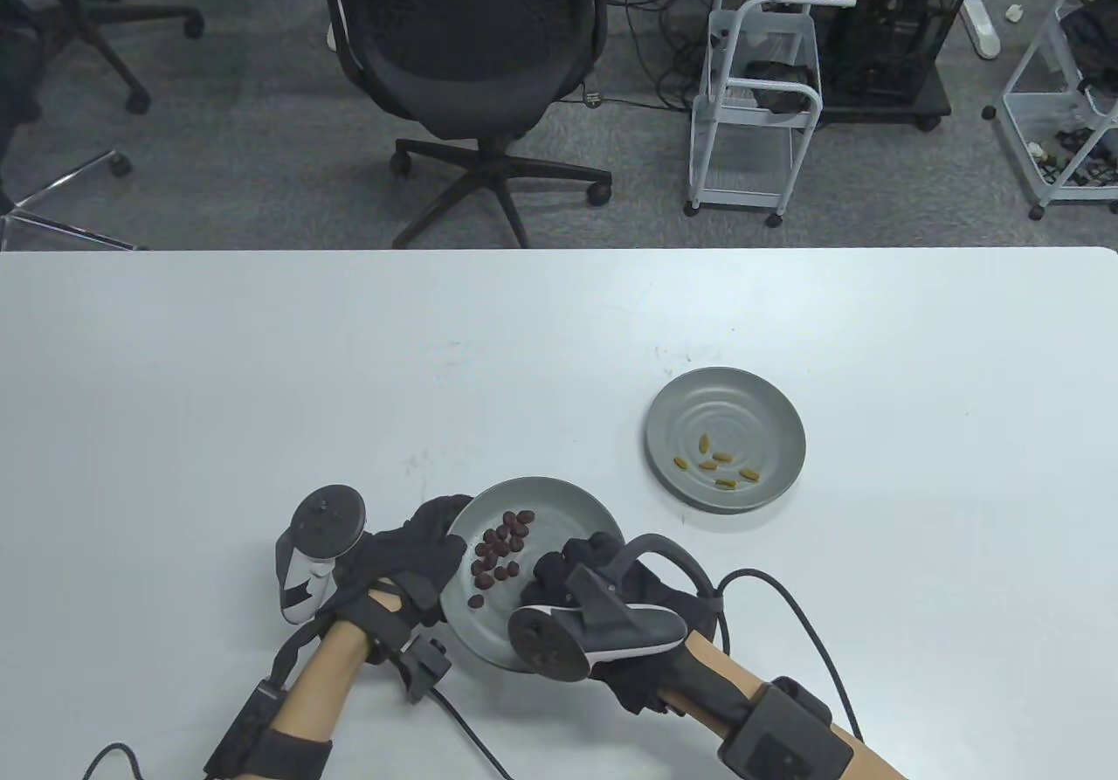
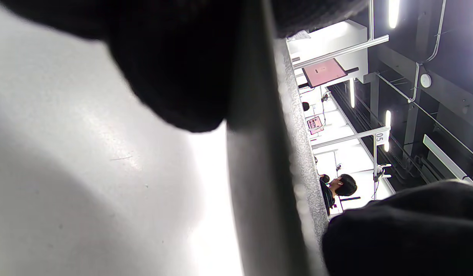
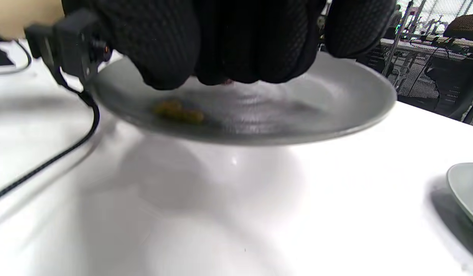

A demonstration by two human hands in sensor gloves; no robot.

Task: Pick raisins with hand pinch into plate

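A grey plate (image 1: 559, 500) sits near the front of the white tabletop (image 1: 262, 378), and in the right wrist view its near side appears raised off the surface, so it looks tilted. A cluster of dark brown raisins (image 1: 500, 548) lies on its left half. The left hand (image 1: 410, 566) grips the plate's left rim, with the fingers curled over the edge; in the left wrist view one black gloved finger (image 2: 175, 76) lies against the rim, which runs up the picture as a grey band. The right hand (image 1: 576, 575) reaches over the plate's right side with its fingers bunched together and pointing down into the dish. In the right wrist view the fingertips (image 3: 228, 57) are pressed close above the plate's floor, and a small reddish speck shows at their tips, but I cannot tell whether they pinch a raisin. That view also shows two blurred yellowish pieces (image 3: 178, 113) on the plate.

A second grey plate (image 1: 769, 413) stands well apart to the right and farther back, and holds a few golden raisins (image 1: 718, 464) near its front edge.

Beyond the tabletop stand a black office chair (image 1: 472, 55) and a white wire trolley (image 1: 755, 107) on grey carpet.
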